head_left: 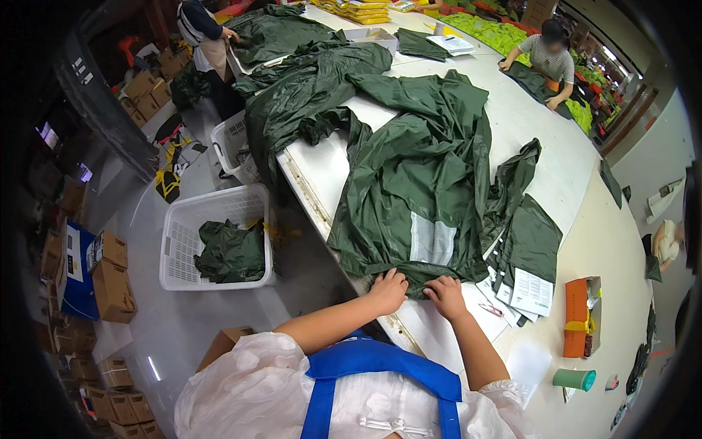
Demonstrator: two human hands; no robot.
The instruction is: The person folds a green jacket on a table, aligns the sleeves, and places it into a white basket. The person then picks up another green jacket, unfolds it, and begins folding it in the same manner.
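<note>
A dark green garment (417, 175) of thin, shiny, crinkled fabric lies spread on the white table in front of me. A pale, see-through rectangle (431, 239) shows near its lower edge. My left hand (387, 293) grips that near edge, fingers bent over the fabric. A short way to the right, my right hand (444, 295) pinches the same edge between thumb and fingers. One narrow green piece like a sleeve (515, 172) sticks out on the right. Beside it lie folded green pieces (532, 234) with printed white sheets (531, 293) partly under them.
More green garments (314, 88) are heaped along the table's left edge. On the floor stands a white basket (172, 249) holding green fabric. An orange box (575, 314) and a green cylinder (574, 379) lie to the right. Two people (548, 62) work at the far side.
</note>
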